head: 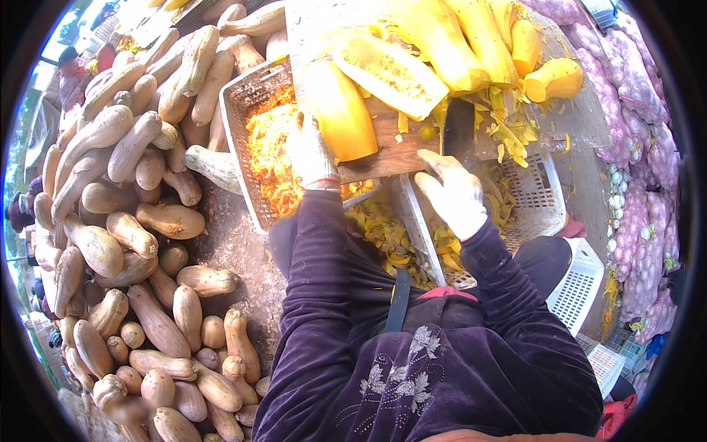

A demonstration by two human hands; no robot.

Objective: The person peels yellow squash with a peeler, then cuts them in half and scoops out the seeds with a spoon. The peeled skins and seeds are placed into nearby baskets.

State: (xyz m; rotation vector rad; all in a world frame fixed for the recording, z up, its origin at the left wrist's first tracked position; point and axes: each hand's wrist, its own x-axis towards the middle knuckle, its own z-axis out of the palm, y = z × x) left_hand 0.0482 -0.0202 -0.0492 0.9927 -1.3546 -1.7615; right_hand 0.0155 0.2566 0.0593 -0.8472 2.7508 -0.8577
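Note:
My left hand (pixel 314 148), in a pale glove, lies against the left side of a peeled yellow squash half (pixel 343 119) on the wooden board (pixel 386 149). Glare washes out its fingers, so its grip is unclear. My right hand (pixel 452 190), also gloved, is at the board's near edge with fingers apart and nothing in it. Just beyond it, a dark broad knife blade (pixel 459 127) lies on the board, its handle not visible. Between them rests another squash half (pixel 392 74), cut face up, with seeds and stringy pulp showing.
Peeled squashes (pixel 436 41) and peelings (pixel 505 130) cover the board's far right. A crate (pixel 259 207) of orange pulp stands left; crates of peel (pixel 538 188) sit below the board. Unpeeled squashes (pixel 132 232) pile up at left. Mesh sacks (pixel 635 221) line the right side.

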